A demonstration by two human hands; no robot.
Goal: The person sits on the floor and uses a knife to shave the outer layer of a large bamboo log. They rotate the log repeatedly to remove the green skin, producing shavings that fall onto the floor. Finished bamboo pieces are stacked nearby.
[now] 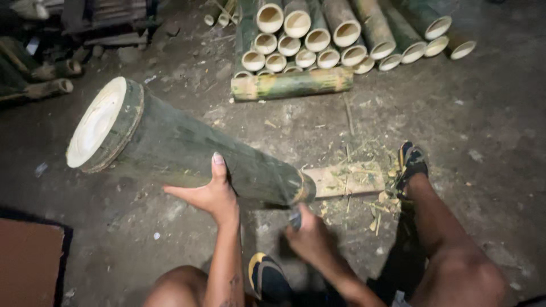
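— Knees and forearms fill the bottom of the view, then what's the big thing?
— One thick green bamboo section, lying tilted across the dirt floor, pale cut face up at the left, lower end resting by a flat wooden block

— Who's holding it?
— Left hand cups it from underneath, thumb up along the side, palm open against the bark. Right hand is closed round a dark tool handle, a blade I'd guess, its tip at the lower end

— How far along does it look?
— Early, I'd judge. Only the bottom edge shows fresh yellowish cuts; the rest of the skin is whole

— Anything already done?
— Behind it, a stack of cut bamboo tubes with one piece laid across the front. Smallest of all, shavings scattered over the block and beside the shoe
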